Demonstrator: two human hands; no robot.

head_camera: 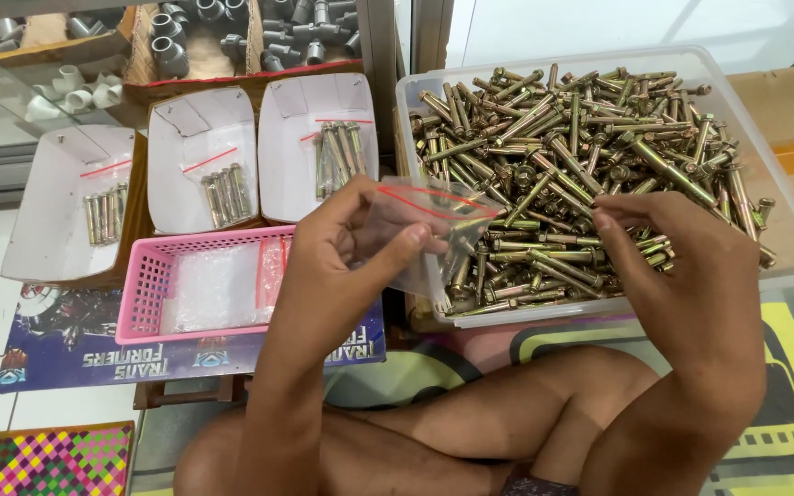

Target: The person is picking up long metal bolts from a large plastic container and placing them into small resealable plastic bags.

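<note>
My left hand [342, 253] holds a small clear zip bag [415, 225] with a red seal strip, its mouth turned toward the right. My right hand [682, 266] hovers over a clear plastic tub [788, 207] heaped with brass-coloured anchor bolts [562, 156]; its fingertips pinch at bolts near the tub's front. Whether a bolt is between the fingers is hidden. The bag sits just above the tub's left front corner.
Three white paper trays [199, 147] at the back left each hold a filled bag of bolts. A pink basket [144, 285] with empty clear bags lies before them. Boxes of grey pipe fittings [232, 37] stand behind. My crossed legs [470, 422] are below.
</note>
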